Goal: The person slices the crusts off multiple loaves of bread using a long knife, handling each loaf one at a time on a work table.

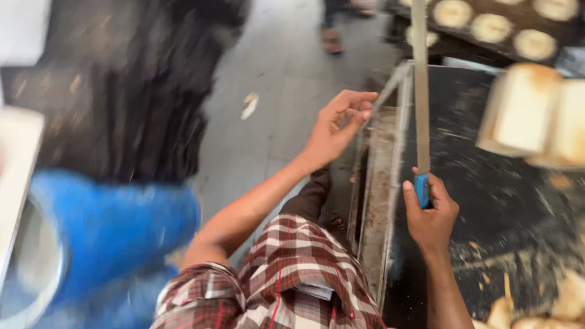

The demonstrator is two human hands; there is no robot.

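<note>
Right hand grips the blue handle of a long, flat metal blade, held upright over the dark griddle. Left hand, fingers loosely curled, holds nothing.

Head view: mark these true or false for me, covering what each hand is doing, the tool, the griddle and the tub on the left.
1. The right hand grips a long flat metal blade by its blue handle. True.
2. The left hand also holds the blade. False: it is raised, apart from the blade, near the metal edge of the black griddle.
3. The blade lies flat. False: it stands upright.
4. Round flat breads lie at upper right. True.
5. The tub is red. False: blue.
</note>
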